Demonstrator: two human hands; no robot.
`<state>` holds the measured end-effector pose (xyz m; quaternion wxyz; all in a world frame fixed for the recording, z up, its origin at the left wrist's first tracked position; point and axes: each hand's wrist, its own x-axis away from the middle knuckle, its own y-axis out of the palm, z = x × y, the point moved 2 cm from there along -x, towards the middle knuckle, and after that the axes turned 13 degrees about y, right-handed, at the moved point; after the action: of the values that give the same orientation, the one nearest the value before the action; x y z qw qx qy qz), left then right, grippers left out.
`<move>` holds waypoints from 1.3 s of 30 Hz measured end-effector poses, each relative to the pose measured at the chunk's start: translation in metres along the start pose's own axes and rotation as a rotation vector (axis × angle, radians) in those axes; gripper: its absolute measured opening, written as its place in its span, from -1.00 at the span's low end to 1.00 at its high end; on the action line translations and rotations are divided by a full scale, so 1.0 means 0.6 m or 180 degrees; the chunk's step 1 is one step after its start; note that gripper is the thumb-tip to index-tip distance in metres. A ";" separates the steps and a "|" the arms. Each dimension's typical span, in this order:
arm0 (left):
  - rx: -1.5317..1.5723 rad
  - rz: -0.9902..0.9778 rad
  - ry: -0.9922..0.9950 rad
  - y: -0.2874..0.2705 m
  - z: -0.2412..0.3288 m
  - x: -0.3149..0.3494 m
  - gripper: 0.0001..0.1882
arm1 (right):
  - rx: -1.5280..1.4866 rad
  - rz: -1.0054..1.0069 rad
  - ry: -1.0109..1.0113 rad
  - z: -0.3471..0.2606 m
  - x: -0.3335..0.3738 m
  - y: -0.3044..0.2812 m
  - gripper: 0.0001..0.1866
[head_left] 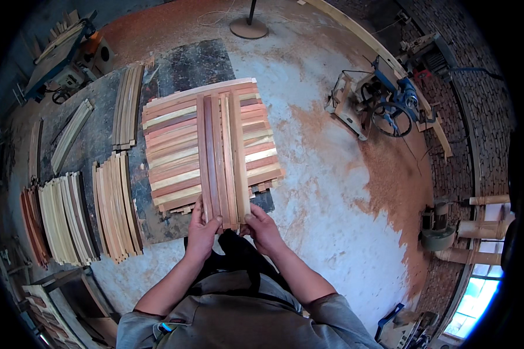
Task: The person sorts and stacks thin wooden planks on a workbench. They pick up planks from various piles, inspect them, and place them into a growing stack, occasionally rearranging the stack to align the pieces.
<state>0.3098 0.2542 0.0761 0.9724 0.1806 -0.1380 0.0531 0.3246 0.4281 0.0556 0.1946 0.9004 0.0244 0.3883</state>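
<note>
Several long wooden strips (222, 157), in brown, reddish and pale tones, lie side by side and point away from me. They rest across a broad stack of crosswise strips (172, 152) of mixed colours. At the near left corner of the long strips, my left hand (202, 234) is closed on their edge, thumb on top. My right hand (264, 231) grips the near right corner in the same way. The undersides of the fingers are partly hidden beneath the wood.
Sorted bundles of strips, pale (67, 218), tan (116, 203) and reddish (34, 227), lie left on a dark board (163, 224). A blue machine with a handwheel (392, 119) stands at the right, amid sawdust (384, 174). A round stand base (248, 28) is far ahead.
</note>
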 end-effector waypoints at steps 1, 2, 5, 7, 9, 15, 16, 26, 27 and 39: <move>-0.0011 0.0006 0.0008 0.000 0.000 0.000 -0.21 | -0.0615 -0.0436 0.0205 -0.011 0.008 -0.004 -0.68; -0.0022 0.0012 0.0016 -0.001 -0.001 0.000 -0.21 | -0.1229 -0.0871 0.0410 -0.017 0.013 -0.007 -0.68; -0.0029 0.0044 -0.0003 -0.007 -0.016 -0.001 -0.22 | -0.1301 -0.0941 0.0522 -0.008 0.009 -0.029 -0.67; -0.0019 0.0059 0.0087 -0.009 -0.025 -0.003 -0.21 | -0.1344 -0.0977 0.0542 -0.008 0.008 -0.036 -0.68; -0.0025 0.0050 0.0104 -0.009 -0.025 -0.003 -0.21 | -0.1359 -0.0982 0.0565 -0.006 0.007 -0.039 -0.68; -0.0023 0.0039 0.0024 -0.002 -0.010 0.000 -0.21 | -0.0958 -0.0593 0.0357 -0.010 0.013 -0.031 -0.61; -0.0028 0.0037 0.0043 -0.002 -0.011 0.000 -0.21 | -0.0764 -0.0408 0.0269 -0.011 0.016 -0.026 -0.59; -0.0117 0.0090 0.0024 0.004 -0.005 0.002 -0.22 | 0.0747 0.0312 -0.0364 0.008 0.021 0.001 -0.50; -0.0137 0.0087 -0.0012 0.003 -0.005 0.002 -0.22 | 0.0726 0.0234 -0.0280 0.006 0.023 0.000 -0.50; -0.1521 -0.0193 0.0065 0.001 0.004 -0.005 -0.17 | -0.0147 -0.0156 0.0171 -0.019 -0.058 0.008 -0.56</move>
<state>0.3061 0.2537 0.0778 0.9900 -0.0511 -0.1313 -0.0085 0.2916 0.4209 0.0406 0.2240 0.8841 0.0426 0.4079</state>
